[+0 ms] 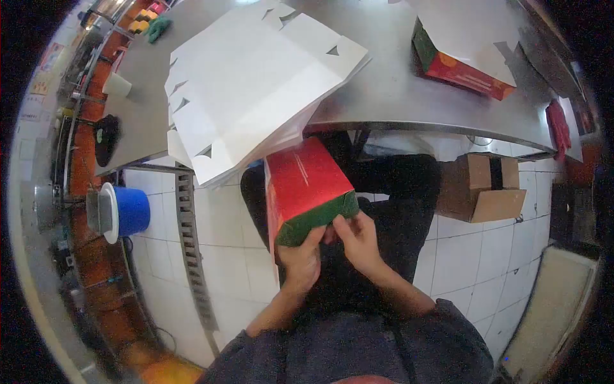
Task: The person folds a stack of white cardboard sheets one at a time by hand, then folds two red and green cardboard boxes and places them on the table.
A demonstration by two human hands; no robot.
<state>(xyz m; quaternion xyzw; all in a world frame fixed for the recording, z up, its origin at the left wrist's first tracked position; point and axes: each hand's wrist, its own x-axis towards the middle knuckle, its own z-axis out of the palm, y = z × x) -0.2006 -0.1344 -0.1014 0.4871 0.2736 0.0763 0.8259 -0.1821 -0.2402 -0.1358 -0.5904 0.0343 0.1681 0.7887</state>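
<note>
A red cardboard box (310, 179) with a dark green end panel rests tilted over my lap, its far end by the table edge. My left hand (300, 256) grips the left part of the green end, thumb on the panel. At the right part of that same end, my right hand (357, 240) pinches the lower edge between thumb and fingers. Some fingertips of both hands are hidden beneath the box. Just beyond it, a stack of flat white die-cut cardboard sheets (256, 83) overhangs the table edge.
The steel table (384, 96) carries another red and green box (467, 75) at the right and a white cup (117, 84) at the left. A blue bucket (132, 211) stands left. Under the table sits an open brown carton (476, 189). A red cloth (558, 128) hangs far right.
</note>
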